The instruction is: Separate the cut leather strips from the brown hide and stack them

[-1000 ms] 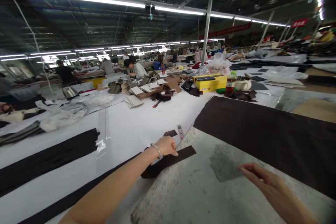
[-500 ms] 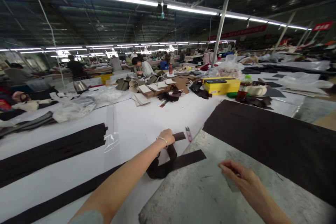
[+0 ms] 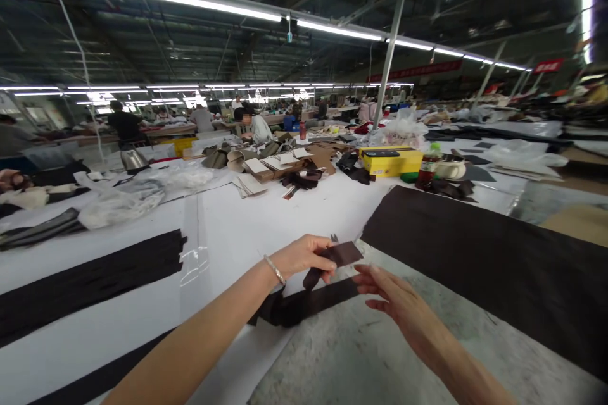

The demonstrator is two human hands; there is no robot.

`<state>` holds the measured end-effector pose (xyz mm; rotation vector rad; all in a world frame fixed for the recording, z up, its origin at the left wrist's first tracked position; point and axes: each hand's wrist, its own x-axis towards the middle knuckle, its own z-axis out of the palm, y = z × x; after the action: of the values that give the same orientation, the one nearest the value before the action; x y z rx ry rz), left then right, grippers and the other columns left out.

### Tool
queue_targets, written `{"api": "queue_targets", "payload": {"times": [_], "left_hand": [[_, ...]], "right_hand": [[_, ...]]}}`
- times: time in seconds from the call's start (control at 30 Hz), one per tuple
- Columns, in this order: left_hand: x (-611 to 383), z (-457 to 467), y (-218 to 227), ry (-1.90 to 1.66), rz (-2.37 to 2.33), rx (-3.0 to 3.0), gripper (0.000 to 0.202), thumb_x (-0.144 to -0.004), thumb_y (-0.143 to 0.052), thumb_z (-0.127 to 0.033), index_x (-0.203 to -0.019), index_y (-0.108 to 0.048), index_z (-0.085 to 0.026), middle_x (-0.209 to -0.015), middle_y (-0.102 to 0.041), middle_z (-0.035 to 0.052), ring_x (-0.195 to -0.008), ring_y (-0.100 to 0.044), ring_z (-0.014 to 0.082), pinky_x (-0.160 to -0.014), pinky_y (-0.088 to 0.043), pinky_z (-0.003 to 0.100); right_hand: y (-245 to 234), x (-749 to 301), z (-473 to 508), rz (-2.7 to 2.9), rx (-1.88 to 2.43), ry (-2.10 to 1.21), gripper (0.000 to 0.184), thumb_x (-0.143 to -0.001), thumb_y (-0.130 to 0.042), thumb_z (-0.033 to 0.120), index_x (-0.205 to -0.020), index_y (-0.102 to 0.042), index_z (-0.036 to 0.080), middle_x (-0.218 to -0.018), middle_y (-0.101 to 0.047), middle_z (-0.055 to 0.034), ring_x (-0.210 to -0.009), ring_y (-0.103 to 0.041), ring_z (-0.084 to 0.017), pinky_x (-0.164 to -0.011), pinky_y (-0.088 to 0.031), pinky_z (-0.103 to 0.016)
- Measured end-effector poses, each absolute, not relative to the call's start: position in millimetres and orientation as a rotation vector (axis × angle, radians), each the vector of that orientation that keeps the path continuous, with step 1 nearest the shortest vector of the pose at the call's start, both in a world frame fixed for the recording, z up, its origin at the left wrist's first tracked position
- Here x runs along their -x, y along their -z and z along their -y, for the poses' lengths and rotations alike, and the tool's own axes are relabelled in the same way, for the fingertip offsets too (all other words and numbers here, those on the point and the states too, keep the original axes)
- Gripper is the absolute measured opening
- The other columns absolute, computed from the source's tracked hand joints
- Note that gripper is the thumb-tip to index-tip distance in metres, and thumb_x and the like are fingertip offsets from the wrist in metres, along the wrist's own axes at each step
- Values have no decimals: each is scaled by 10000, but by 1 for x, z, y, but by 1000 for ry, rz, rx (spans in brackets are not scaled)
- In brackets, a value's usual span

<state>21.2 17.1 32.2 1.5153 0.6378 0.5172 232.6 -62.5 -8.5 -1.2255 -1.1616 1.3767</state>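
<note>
Left hand (image 3: 301, 256) pinches 1 end of the dark fabric strip (image 3: 342, 254) just above the white table (image 3: 237, 215), right hand (image 3: 396, 300) spread open beside it, holding nothing; a light pinch could let the strip slip or twist.

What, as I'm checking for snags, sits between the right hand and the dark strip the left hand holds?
Nothing visible. The open right hand is beside the dark strip pinched in the left hand, with no object in the gap.
</note>
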Motion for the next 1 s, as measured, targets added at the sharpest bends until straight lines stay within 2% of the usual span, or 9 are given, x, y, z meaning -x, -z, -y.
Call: {"api": "queue_targets", "payload": {"times": [0.1,0.23,0.4,0.47,0.57,0.63,0.73,0.83,1.0], "left_hand": [[-30,-5,-33,-421,-631,-1494,277,-659,-735,-331,-792,-597,-130,-683,-642,18,-543,-587,114,-601,-438,251],[-35,2,-28,-370,-615,-1451,333,-673,-735,-386,-841,-606,-128,-739,-671,49,-548,-594,113,-587,-422,242],[-43,1,-19,-224,-567,-1152,637,-791,-439,-660,-970,-626,-79,-757,-675,124,-589,-625,163,-561,-438,267],[-46,1,-19,-211,-582,-1106,580,-767,-533,-609,-932,-648,-65,-698,-655,99,-583,-607,149,-552,-442,255],[-49,6,-23,-239,-618,-1139,360,-643,-757,-366,-845,-667,-82,-632,-616,32,-550,-561,101,-559,-438,218],[-50,11,-26,-263,-641,-1192,309,-578,-796,-280,-790,-665,-98,-614,-602,8,-529,-539,84,-542,-419,201],[-52,19,-29,-320,-726,-1306,275,-574,-781,-296,-733,-656,-109,-582,-589,-7,-487,-503,75,-470,-353,189],[-54,24,-30,-350,-794,-1376,278,-556,-775,-318,-683,-641,-110,-558,-584,-12,-483,-497,82,-476,-343,197],[-56,27,-29,-325,-839,-1411,296,-555,-769,-345,-686,-637,-115,-542,-587,-12,-476,-490,86,-472,-322,200]], "right_hand": [[2,-226,64,1064,1075,-1464,519,-730,-666,633,-1007,-646,194,-1015,-591,-73,-969,-511,-246,-763,-432,-316],[1,-231,65,1183,1102,-1323,354,-755,-674,507,-880,-647,177,-814,-575,-24,-759,-481,-166,-677,-361,-261],[-4,-241,67,1329,1087,-1187,293,-793,-628,448,-908,-662,181,-847,-598,-29,-751,-487,-178,-664,-340,-274],[-9,-244,70,1340,1050,-1186,289,-770,-645,433,-910,-664,181,-828,-602,-33,-762,-506,-197,-676,-357,-286],[-12,-248,75,1331,1010,-1211,267,-751,-663,425,-844,-656,175,-790,-595,-36,-787,-524,-219,-714,-385,-305],[-10,-251,79,1299,1010,-1240,278,-753,-677,435,-836,-653,171,-809,-595,-41,-800,-529,-220,-729,-400,-308],[-3,-252,83,1169,995,-1287,365,-753,-700,480,-957,-657,181,-900,-595,-52,-817,-531,-214,-719,-427,-302],[5,-254,86,1007,957,-1356,495,-743,-701,543,-1080,-637,186,-929,-586,-67,-841,-535,-226,-711,-458,-315],[13,-254,90,969,965,-1417,507,-776,-665,576,-1083,-644,173,-1035,-576,-90,-941,-521,-247,-753,-471,-333]]}}
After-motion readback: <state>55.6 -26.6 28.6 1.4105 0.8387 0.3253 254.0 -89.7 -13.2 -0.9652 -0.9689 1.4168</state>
